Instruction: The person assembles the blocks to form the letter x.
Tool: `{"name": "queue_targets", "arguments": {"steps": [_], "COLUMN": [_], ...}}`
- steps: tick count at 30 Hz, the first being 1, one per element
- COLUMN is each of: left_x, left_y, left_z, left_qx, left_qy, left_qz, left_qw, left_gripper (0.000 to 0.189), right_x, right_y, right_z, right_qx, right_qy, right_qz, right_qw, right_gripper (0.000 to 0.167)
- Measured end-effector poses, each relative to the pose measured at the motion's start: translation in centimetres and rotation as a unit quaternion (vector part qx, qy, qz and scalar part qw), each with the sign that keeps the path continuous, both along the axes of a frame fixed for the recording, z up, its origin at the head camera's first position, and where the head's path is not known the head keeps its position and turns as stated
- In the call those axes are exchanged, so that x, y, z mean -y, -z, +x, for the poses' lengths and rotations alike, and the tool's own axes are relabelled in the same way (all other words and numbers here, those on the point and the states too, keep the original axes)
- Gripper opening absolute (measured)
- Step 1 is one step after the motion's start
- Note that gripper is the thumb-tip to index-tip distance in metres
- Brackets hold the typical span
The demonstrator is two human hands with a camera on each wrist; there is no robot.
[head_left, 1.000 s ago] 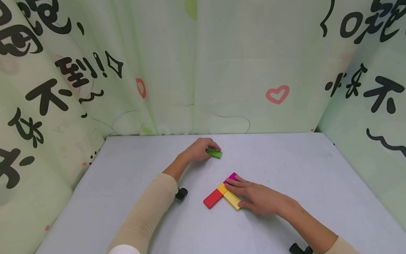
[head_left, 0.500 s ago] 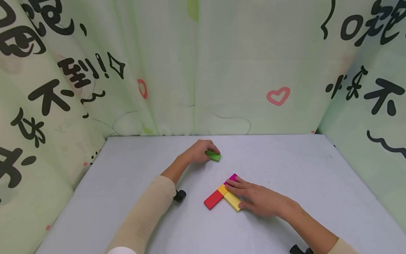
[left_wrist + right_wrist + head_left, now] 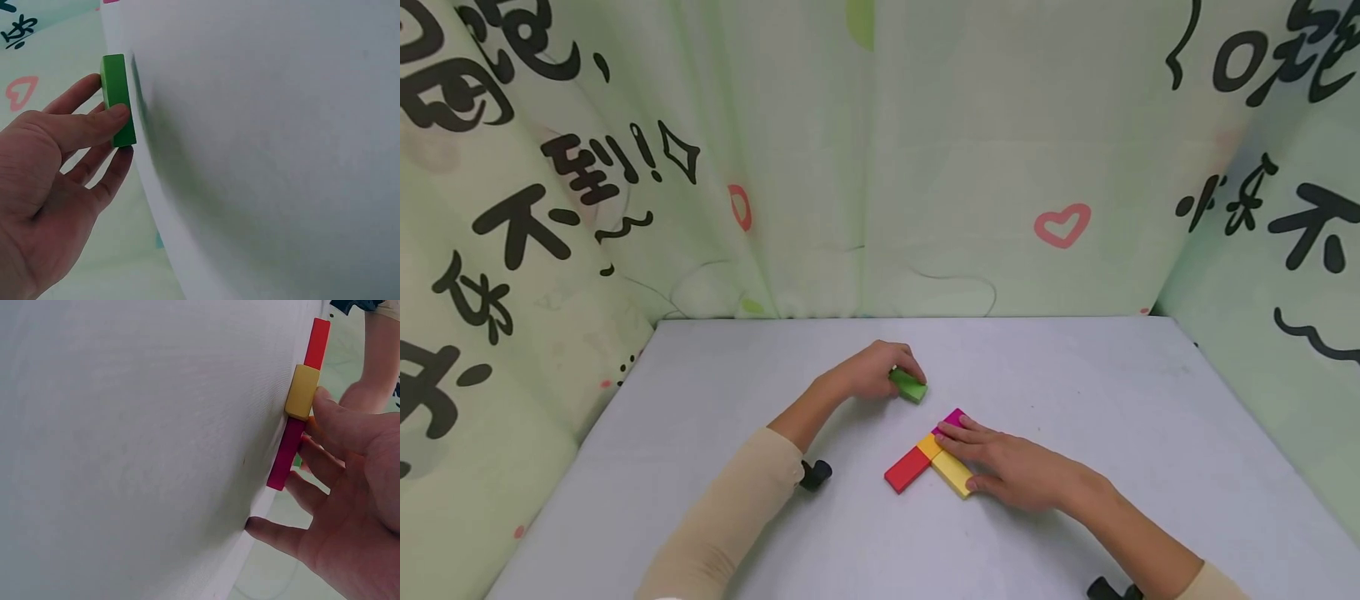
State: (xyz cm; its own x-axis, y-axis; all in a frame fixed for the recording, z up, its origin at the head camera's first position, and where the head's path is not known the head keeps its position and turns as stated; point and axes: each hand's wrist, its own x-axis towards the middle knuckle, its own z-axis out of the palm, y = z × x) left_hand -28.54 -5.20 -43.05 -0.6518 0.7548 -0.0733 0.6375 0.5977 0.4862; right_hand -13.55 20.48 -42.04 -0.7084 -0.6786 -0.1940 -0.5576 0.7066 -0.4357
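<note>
My left hand pinches a green block between thumb and fingers, just beyond the other blocks. In the left wrist view the thumb lies across the green block's face, close over the white surface. A red block, a small orange block and a magenta block form a slanting row. From its middle a yellow block branches off toward the near right. My right hand rests with fingers extended over the magenta and orange blocks, its thumb at the yellow block's end.
The white-covered table has pale green curtains with black lettering and red hearts along its back and sides. Black wrist mounts sit at the left wrist and right wrist.
My left hand has come nearer with the green block, toward the magenta end of the row. The right hand and the blocks under it stay in place.
</note>
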Motion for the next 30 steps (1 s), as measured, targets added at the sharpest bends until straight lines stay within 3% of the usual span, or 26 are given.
{"name": "queue_targets", "arguments": {"steps": [13, 30], "left_x": [-0.1, 0.1], "left_y": [-1.0, -1.1], "left_z": [2.3, 3.4], "left_qx": [0.030, 0.054], "left_qy": [0.047, 0.081], "left_qz": [-0.025, -0.043], "left_qw": [0.9981, 0.9943], "left_gripper": [0.032, 0.031], "right_x": [0.1, 0.1], "right_y": [-0.1, 0.0], "right_z": [0.0, -0.1], "right_qx": [0.008, 0.011], "right_qy": [0.003, 0.007], "right_qz": [0.004, 0.000], "right_qw": [1.0000, 0.9999], "right_gripper": [0.068, 0.068]}}
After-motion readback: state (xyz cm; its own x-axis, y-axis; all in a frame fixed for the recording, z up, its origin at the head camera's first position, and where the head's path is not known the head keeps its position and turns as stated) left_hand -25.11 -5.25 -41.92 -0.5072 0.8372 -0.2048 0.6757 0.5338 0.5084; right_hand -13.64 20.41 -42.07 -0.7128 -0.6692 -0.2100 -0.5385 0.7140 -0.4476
